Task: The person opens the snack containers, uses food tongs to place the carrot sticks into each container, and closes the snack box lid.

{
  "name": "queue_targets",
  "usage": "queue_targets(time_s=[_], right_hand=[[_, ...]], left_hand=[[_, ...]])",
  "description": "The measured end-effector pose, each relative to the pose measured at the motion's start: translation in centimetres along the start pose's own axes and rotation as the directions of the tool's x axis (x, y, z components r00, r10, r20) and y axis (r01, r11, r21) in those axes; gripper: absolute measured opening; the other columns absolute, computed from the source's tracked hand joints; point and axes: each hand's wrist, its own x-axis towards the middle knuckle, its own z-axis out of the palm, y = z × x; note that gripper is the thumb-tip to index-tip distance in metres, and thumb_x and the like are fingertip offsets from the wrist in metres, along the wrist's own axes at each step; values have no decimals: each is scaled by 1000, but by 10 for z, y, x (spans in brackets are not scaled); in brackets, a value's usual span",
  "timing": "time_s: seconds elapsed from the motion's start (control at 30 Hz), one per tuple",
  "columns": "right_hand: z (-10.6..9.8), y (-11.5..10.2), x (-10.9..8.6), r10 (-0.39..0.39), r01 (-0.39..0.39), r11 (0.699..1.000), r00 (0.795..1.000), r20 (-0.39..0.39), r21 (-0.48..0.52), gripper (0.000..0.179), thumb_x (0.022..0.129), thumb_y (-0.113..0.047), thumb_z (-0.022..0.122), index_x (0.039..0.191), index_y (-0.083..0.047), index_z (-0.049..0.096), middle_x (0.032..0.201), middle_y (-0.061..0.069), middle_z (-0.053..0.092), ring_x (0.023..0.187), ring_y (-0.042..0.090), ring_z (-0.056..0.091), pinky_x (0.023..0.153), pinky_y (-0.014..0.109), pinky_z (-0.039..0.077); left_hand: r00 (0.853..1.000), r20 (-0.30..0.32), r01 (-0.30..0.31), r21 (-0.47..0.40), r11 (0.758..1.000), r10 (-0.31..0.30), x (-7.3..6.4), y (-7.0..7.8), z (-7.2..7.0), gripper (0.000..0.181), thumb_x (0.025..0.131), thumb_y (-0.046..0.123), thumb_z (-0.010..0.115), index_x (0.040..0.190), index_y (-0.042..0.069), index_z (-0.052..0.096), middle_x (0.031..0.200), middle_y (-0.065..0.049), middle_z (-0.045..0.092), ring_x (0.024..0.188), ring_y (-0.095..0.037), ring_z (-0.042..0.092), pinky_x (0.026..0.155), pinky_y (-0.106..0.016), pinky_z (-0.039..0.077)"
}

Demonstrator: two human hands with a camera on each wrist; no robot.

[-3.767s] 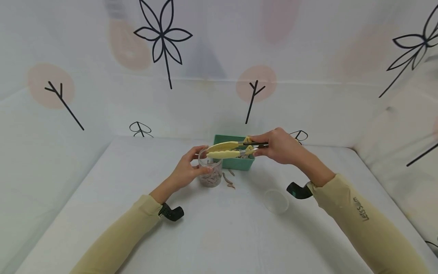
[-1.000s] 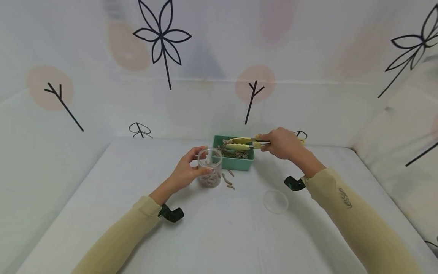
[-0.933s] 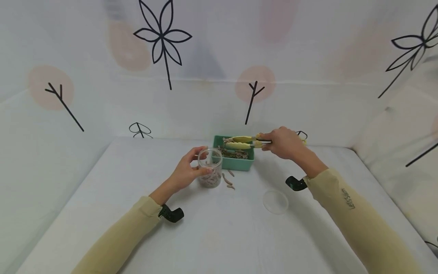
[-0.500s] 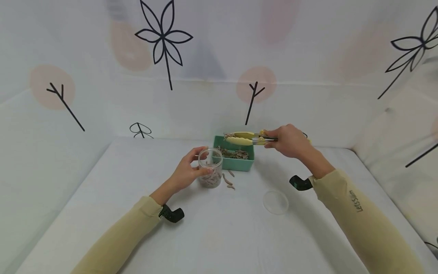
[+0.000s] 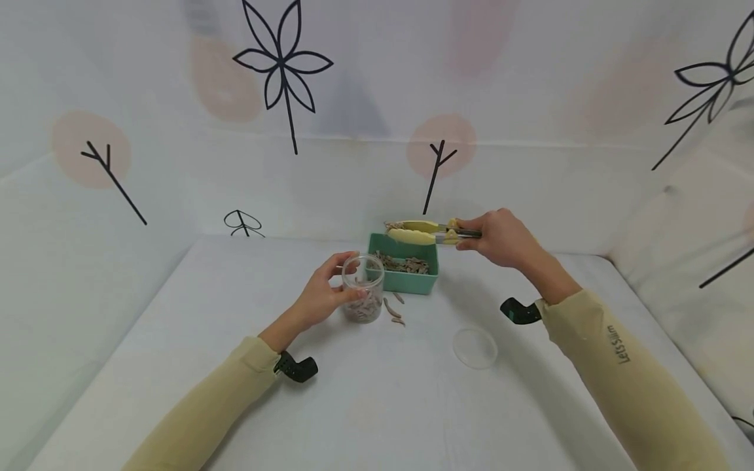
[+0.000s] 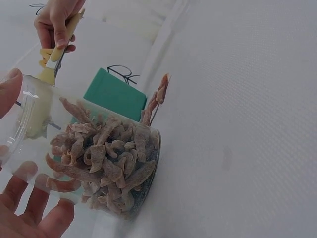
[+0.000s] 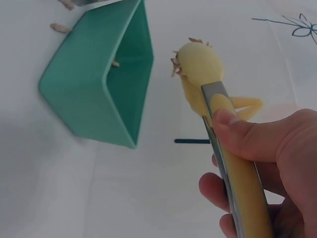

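Green, rectangular, open-topped: one tray (image 5: 408, 283), far side of the white table (image 5: 377, 405), brownish pieces (image 5: 412, 265) across its floor.

Clear, round: one jar (image 5: 377, 282), upright, just left of the tray and nearer to you, part filled with similar bits (image 6: 104, 158). Your left hand (image 5: 321, 291) grips it, fingers and thumb curled round the wall.

Yellow-headed: one pair of tongs (image 5: 412, 237), your right hand (image 5: 501, 239) wrapped about the handles. The tips stand raised, apart from the tray, with a small bunch (image 7: 176, 63) poking out beyond them.

Loose: a few strays (image 5: 391, 307) on the table, just right of the jar.

Flat, clear: one disc (image 5: 474, 348) (a lid, by its look), nearer and to the right.

Hazards, as judged: the bunch juts out, so a slackened squeeze or a knock on the tray's rim could shed more bits onto the table. Broad tongs suit the jar's mouth poorly; come at it off-centre and you may strike its edge, tipping the jar should your left grip be light (its firmness cannot be read). Sliding the jar right could scatter the strays.
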Motion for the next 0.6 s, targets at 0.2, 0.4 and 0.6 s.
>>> queue_targets(time_s=[0.2, 0.4, 0.6], right_hand=[[-9, -11, -4, -14, 16, 998, 999, -31, 62, 52, 88, -19, 78, 134, -4, 61, 113, 20, 70, 78, 22, 61, 58, 32, 46], [-14, -32, -12, -106, 111, 985, 994, -40, 133, 51, 88, -17, 79, 133, -3, 61, 115, 17, 70, 78, 18, 64, 55, 28, 46], [-5, -47, -19, -179, 175, 966, 984, 3, 193, 49, 87, -15, 79, 131, -1, 63, 112, 16, 71, 75, 14, 64, 50, 26, 39]], left_hand=[[1000, 3, -3, -9, 1000, 3, 0, -1, -2, 70, 88, 12, 78, 148, 14, 42, 143, -13, 50, 128, -32, 47, 100, -48, 48], [1000, 0, -1, -12, 1000, 1, 1, -1, -2, 70, 88, 13, 79, 148, 14, 42, 143, -14, 50, 128, -31, 47, 100, -47, 48], [1000, -3, 12, 5, 1000, -12, 2, -2, -1, 69, 88, 16, 79, 146, 12, 42, 142, -13, 51, 128, -30, 47, 101, -48, 48]])
